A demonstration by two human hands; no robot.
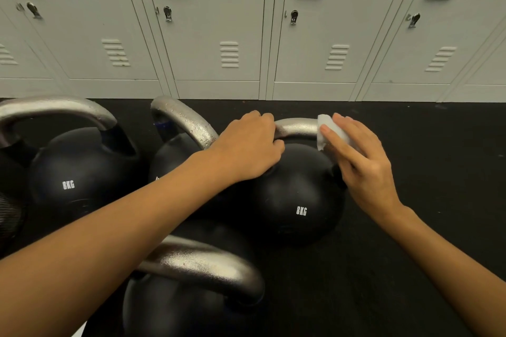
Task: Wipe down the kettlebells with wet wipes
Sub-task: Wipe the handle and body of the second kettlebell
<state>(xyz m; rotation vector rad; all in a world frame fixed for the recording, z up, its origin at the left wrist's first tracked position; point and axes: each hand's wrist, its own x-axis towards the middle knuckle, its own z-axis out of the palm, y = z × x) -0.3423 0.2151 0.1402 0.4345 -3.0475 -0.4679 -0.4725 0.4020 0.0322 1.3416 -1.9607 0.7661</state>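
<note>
A black kettlebell [298, 194] marked 8KG stands on the dark floor at the centre right, its silver handle [297, 127] arching over it. My left hand [250, 145] grips the left end of that handle. My right hand [361, 161] holds a white wet wipe [330, 128] wrapped around the right end of the handle, thumb on top of the wipe. The wipe covers the handle's right bend.
Three more black kettlebells stand close by: one marked 8KG at the left [74, 175], one behind my left forearm [175, 156] with droplets on its handle, one at the bottom [180, 301]. Grey lockers [219, 24] line the far wall. Black floor [424, 172] stretches right.
</note>
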